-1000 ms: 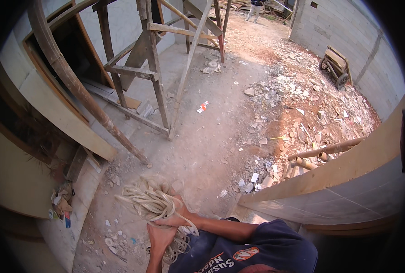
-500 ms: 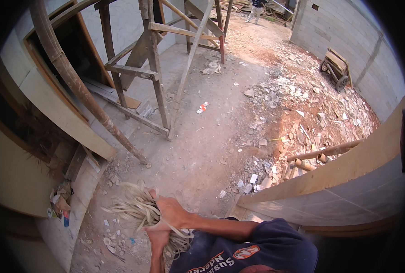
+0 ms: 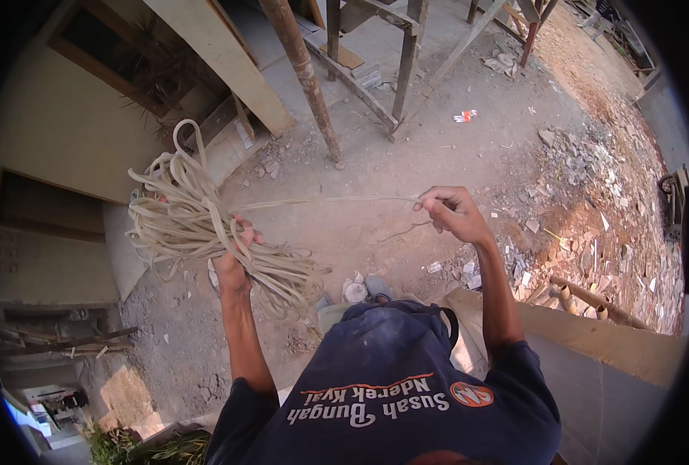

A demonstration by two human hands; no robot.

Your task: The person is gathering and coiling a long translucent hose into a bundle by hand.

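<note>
A bundle of pale beige rope (image 3: 182, 209), gathered in many loose loops, hangs in my left hand (image 3: 236, 256). The fingers of that hand wrap round the middle of the bundle, and loops spill out on both sides of it. One strand runs taut from the bundle across to my right hand (image 3: 451, 213). There the fingers pinch the rope, and a short loose tail dangles below them, pointing left. The two hands are well apart, both in front of my dark blue shirt.
Wooden scaffolding (image 3: 406, 70) and a slanting bamboo pole (image 3: 302, 74) stand ahead. Broken tile and rubble (image 3: 584, 170) cover the ground on the right, beside cut bamboo poles (image 3: 592, 298). A low wall (image 3: 584, 329) runs close on my right. A cart (image 3: 673, 201) stands at the far right.
My hands were together on the rope bundle; now the right hand has moved off to the right, drawing out a strand. The left still holds the bundle. The view has turned and tilted down.
</note>
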